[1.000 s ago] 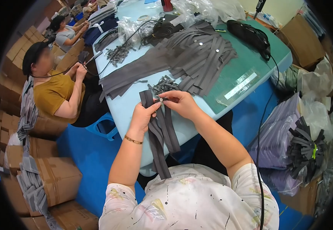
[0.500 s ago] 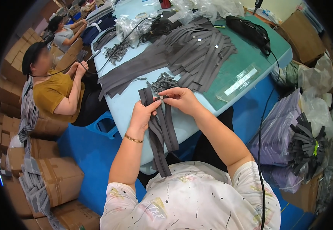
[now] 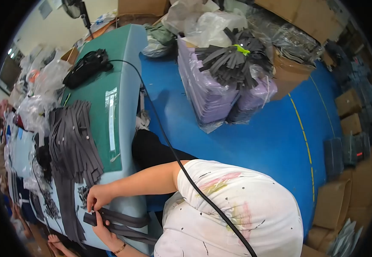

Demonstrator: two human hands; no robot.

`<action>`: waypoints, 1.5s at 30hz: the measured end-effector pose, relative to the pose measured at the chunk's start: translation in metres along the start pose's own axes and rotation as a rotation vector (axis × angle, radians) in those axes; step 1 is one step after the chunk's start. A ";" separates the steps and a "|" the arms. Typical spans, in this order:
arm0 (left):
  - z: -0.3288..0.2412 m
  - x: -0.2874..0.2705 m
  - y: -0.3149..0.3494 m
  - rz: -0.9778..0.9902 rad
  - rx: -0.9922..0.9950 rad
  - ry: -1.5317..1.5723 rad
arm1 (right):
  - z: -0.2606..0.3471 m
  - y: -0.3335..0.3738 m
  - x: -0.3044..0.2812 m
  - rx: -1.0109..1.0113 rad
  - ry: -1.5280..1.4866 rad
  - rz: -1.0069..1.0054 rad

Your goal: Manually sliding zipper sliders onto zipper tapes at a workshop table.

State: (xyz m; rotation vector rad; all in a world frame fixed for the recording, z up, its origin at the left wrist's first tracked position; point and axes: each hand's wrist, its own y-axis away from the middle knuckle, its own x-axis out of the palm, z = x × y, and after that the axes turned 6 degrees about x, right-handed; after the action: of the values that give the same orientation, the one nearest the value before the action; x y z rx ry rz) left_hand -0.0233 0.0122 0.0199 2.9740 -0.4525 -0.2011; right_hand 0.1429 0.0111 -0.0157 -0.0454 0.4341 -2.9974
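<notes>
Head view: two bare hands are working close together above the near end of the pale blue worktop (image 3: 140, 43). The left hand (image 3: 103, 231) is clamping the long, flat, dark grey fabric strips (image 3: 124, 218) near their ends, thumb uppermost. The right hand (image 3: 100, 197) is meeting it from the mat side, fingertips bunching close at those strip ends. Its fingers are hiding the contact point, so can't tell whether they're closing on anything. The strips are trailing right from the hands toward the white, paint-spattered cotton shirt (image 3: 233, 205); their far ends are disappearing at the shirt edge.

A loose heap of small dark grey pieces (image 3: 82, 195) is sitting just beside the right hand, partly covered by it; single shapes aren't resolving. Beyond, a thick fan of matte grey woven strips (image 3: 71, 143) is spreading over the worktop and partly over the smooth green mat (image 3: 127, 38). A soft black fabric pouch (image 3: 87, 68) is lying on the mat. A glossy black cable (image 3: 164, 137) is running from the pouch across the shirt and leaving at the bottom edge. Crinkled clear plastic bags (image 3: 44, 85) are blurring toward the left rim.
</notes>
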 end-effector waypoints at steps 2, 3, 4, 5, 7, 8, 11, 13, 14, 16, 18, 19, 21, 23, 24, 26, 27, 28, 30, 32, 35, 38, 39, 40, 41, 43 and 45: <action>0.002 0.000 -0.003 0.030 -0.013 0.017 | 0.005 0.000 0.002 0.031 0.019 0.038; -0.003 -0.007 0.008 0.028 -0.033 0.035 | 0.004 -0.002 0.007 0.002 -0.004 0.038; -0.005 -0.005 0.009 0.016 -0.033 0.060 | -0.001 -0.005 0.011 -0.029 -0.036 0.054; -0.002 -0.016 0.004 0.128 -0.096 0.134 | -0.004 -0.006 0.007 -0.025 -0.016 0.075; -0.006 0.007 0.004 0.095 -0.123 0.283 | -0.015 0.000 -0.003 0.036 0.005 0.035; 0.001 0.011 -0.007 0.154 -0.113 0.273 | -0.014 0.003 -0.014 0.113 0.136 -0.002; 0.005 0.016 -0.013 0.167 -0.134 0.272 | -0.008 0.008 -0.022 0.214 -0.035 -0.009; 0.003 0.007 -0.005 0.086 -0.131 0.328 | 0.000 0.003 -0.011 0.272 -0.146 0.044; 0.006 0.000 0.001 0.013 -0.126 0.358 | 0.000 0.002 -0.003 0.285 -0.145 0.122; 0.006 -0.007 0.004 0.046 -0.159 0.371 | 0.001 0.001 0.003 0.277 -0.106 0.083; 0.012 -0.005 0.004 0.019 -0.161 0.369 | -0.001 0.003 0.002 0.303 -0.087 0.094; 0.014 -0.004 0.004 0.019 -0.167 0.352 | -0.001 0.004 0.002 0.326 -0.072 0.074; 0.012 -0.002 0.003 0.018 -0.163 0.389 | 0.001 0.005 0.001 0.330 -0.102 0.065; 0.008 0.004 0.004 -0.006 -0.154 0.303 | 0.002 0.006 -0.001 0.331 -0.132 0.046; 0.008 0.006 0.004 -0.003 -0.151 0.307 | 0.001 0.008 -0.002 0.305 -0.078 0.040; 0.009 0.008 0.004 -0.036 -0.145 0.290 | 0.003 0.007 -0.005 0.250 0.036 0.041; 0.010 0.008 0.004 -0.031 -0.146 0.289 | 0.005 0.007 -0.006 0.251 0.037 0.037; 0.012 0.007 0.003 -0.033 -0.135 0.271 | 0.006 0.008 -0.006 0.251 0.047 0.040; 0.013 0.006 0.002 -0.033 -0.130 0.251 | 0.007 0.008 -0.005 0.256 0.053 0.042; 0.015 0.005 0.001 -0.020 -0.088 0.244 | 0.006 0.008 -0.005 0.208 0.086 0.036; 0.017 0.003 0.000 0.007 -0.054 0.252 | 0.004 0.007 -0.004 0.204 0.058 0.034; 0.018 0.003 0.001 -0.002 -0.037 0.245 | 0.003 0.007 -0.003 0.168 0.117 0.040; 0.018 0.003 0.001 0.000 -0.042 0.241 | 0.003 0.007 -0.003 0.171 0.112 0.036; 0.020 0.003 0.001 0.001 -0.034 0.247 | 0.004 0.007 -0.003 0.164 0.103 0.032; 0.020 0.003 0.001 0.003 -0.026 0.253 | 0.004 0.007 -0.002 0.157 0.095 0.028; 0.011 0.002 0.003 0.016 -0.033 0.174 | 0.007 0.007 0.000 0.198 0.021 -0.017; 0.009 0.005 0.004 0.029 -0.041 0.095 | 0.007 0.008 0.000 0.239 -0.055 -0.061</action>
State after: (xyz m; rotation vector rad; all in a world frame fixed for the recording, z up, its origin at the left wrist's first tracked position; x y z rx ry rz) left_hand -0.0212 0.0062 0.0113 2.9197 -0.4734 -0.0651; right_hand 0.1442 0.0016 -0.0117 -0.1211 0.0678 -3.0753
